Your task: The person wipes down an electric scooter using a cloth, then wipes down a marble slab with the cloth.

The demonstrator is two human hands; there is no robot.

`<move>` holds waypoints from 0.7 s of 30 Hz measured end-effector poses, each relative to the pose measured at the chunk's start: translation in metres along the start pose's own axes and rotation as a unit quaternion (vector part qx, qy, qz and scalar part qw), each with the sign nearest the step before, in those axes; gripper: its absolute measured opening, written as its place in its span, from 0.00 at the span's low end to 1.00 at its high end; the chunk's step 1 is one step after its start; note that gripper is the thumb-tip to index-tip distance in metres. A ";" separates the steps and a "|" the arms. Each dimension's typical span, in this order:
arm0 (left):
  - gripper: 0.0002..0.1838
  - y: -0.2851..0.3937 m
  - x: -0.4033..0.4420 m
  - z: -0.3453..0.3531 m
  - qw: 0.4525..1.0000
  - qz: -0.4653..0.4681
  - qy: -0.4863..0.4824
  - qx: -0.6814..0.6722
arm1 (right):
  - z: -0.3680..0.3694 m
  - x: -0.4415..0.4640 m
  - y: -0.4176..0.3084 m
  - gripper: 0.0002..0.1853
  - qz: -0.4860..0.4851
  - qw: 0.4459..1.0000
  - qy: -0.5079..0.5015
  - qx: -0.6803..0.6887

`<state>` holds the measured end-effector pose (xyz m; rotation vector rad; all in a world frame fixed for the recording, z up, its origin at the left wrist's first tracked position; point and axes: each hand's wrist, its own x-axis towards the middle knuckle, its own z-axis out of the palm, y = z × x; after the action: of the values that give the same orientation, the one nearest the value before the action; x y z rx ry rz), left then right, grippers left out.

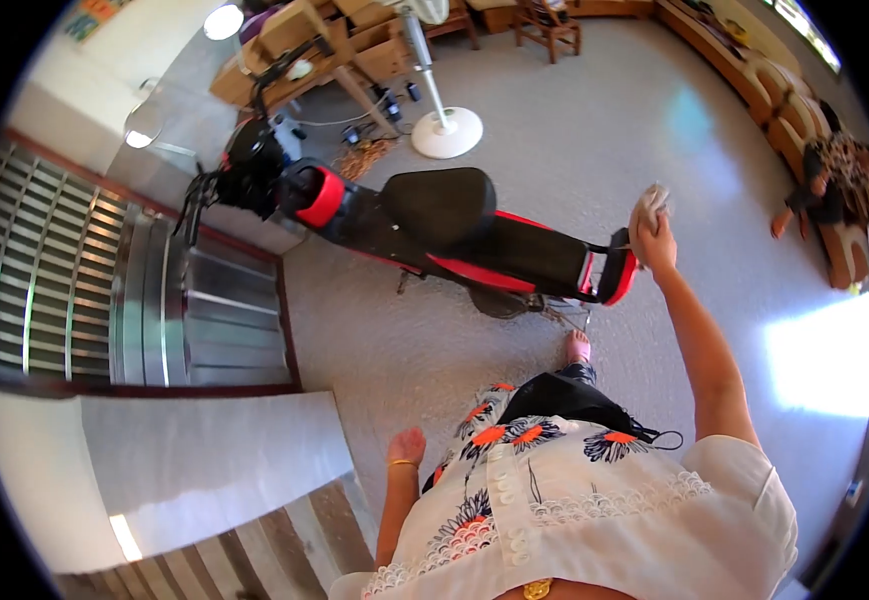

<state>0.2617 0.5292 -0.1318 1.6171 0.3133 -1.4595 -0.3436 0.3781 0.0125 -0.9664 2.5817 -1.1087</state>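
Note:
A black and red electric scooter (444, 205) stands across the floor in front of me, its handlebars to the left and its tail to the right. My right hand (657, 242) is closed round a crumpled greyish cloth (646, 210), close beside the red and black tail piece (618, 268). Whether the cloth touches that piece I cannot tell. At my left side hangs my left hand (407, 445), a gold bangle on its wrist. It looks loosely open and holds nothing that I can see. The scooter's black seat (441, 205) lies out of reach of both hands.
Beyond the scooter are a white fan stand (446, 132) and a wooden desk (304, 85) with cables below. A metal gate (64, 260) is at left, steps (244, 550) at lower left. A seated person (834, 175) is on the right-hand bench.

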 end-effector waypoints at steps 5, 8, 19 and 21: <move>0.22 -0.015 -0.008 -0.036 0.998 0.024 -0.026 0.050 | 0.031 -0.049 0.009 0.24 -0.152 0.961 -0.019 -0.228; 0.24 -0.023 -0.014 -0.058 0.996 0.028 -0.019 0.081 | 0.031 -0.068 -0.009 0.21 -0.242 0.922 -0.133 -0.272; 0.25 -0.056 -0.001 -0.093 0.998 -0.036 0.051 0.023 | 0.114 -0.058 -0.151 0.28 -0.250 0.947 -0.182 0.087; 0.23 -0.056 0.000 -0.084 0.996 -0.029 0.064 0.053 | 0.133 -0.048 -0.175 0.30 -0.265 0.947 -0.141 0.111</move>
<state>0.2777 0.6227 -0.1659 1.8040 0.3630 -1.4405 -0.1674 0.2400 0.0361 -1.6741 1.9668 -1.2281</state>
